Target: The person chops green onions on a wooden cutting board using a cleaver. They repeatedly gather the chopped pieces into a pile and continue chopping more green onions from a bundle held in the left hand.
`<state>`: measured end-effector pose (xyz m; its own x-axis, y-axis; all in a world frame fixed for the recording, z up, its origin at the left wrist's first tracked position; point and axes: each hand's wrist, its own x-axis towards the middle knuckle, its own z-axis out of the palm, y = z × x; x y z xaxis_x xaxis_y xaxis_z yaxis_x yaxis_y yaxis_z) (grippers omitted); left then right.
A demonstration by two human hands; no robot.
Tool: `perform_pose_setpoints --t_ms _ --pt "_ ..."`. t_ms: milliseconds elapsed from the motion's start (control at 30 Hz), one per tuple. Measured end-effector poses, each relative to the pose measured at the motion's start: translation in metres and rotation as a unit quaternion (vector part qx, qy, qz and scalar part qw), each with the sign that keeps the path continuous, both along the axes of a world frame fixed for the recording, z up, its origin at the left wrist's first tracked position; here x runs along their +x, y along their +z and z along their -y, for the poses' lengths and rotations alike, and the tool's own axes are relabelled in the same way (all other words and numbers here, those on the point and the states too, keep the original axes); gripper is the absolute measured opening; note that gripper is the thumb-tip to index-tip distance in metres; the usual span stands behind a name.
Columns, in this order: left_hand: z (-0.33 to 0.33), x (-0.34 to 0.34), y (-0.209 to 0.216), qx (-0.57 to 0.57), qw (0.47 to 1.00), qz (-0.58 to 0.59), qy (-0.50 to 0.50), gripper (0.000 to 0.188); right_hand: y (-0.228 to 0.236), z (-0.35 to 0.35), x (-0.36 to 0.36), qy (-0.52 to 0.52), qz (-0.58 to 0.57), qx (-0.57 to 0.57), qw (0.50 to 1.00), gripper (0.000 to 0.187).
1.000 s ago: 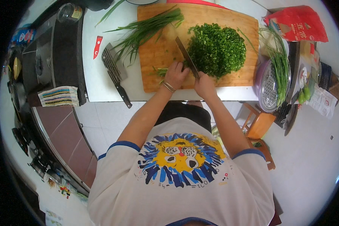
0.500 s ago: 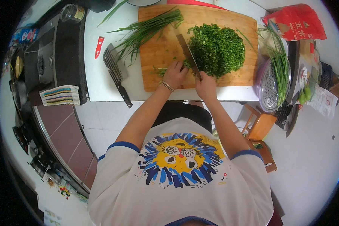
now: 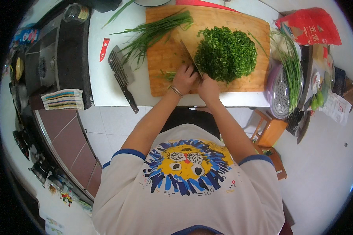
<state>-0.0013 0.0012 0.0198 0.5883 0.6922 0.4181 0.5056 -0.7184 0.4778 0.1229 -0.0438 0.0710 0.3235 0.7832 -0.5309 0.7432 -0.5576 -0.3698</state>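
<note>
My right hand (image 3: pixel 209 91) is wrapped round the handle of a kitchen knife (image 3: pixel 190 55), whose long blade points away from me and slants left. Close beside the blade, my left hand (image 3: pixel 185 79) presses its curled fingers on a small bunch of green chives (image 3: pixel 169 75). Cut ends stick out left of that hand, while its fingers hide the rest. Both hands are at the near edge of a wooden cutting board (image 3: pixel 155 84). A large heap of chopped chives (image 3: pixel 225 55) lies right of the blade. Uncut chives (image 3: pixel 161 25) rest across the board's far left corner.
Left of the board lie a slotted turner (image 3: pixel 122 76) with a dark handle and a small red peeler or knife (image 3: pixel 104 49). On the right, a purple-rimmed colander (image 3: pixel 279 94) holds long chives (image 3: pixel 291 74), near a red package (image 3: pixel 312 26). A striped cloth (image 3: pixel 62 99) hangs at left.
My right hand has shifted slightly left with the knife, bringing the blade nearer my left fingers and more edge-on. My left hand stays on the bunch.
</note>
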Motion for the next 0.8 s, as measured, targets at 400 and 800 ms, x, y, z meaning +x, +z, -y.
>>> perform_pose_setpoints --t_ms 400,800 --pt "-0.001 -0.006 -0.007 -0.066 0.997 0.050 0.005 0.020 0.030 0.017 0.006 0.025 -0.012 0.051 0.998 0.017" --pt "0.004 -0.011 -0.005 -0.023 1.000 -0.017 0.007 0.022 0.005 -0.002 -0.006 0.002 -0.003 0.024 1.000 0.019"
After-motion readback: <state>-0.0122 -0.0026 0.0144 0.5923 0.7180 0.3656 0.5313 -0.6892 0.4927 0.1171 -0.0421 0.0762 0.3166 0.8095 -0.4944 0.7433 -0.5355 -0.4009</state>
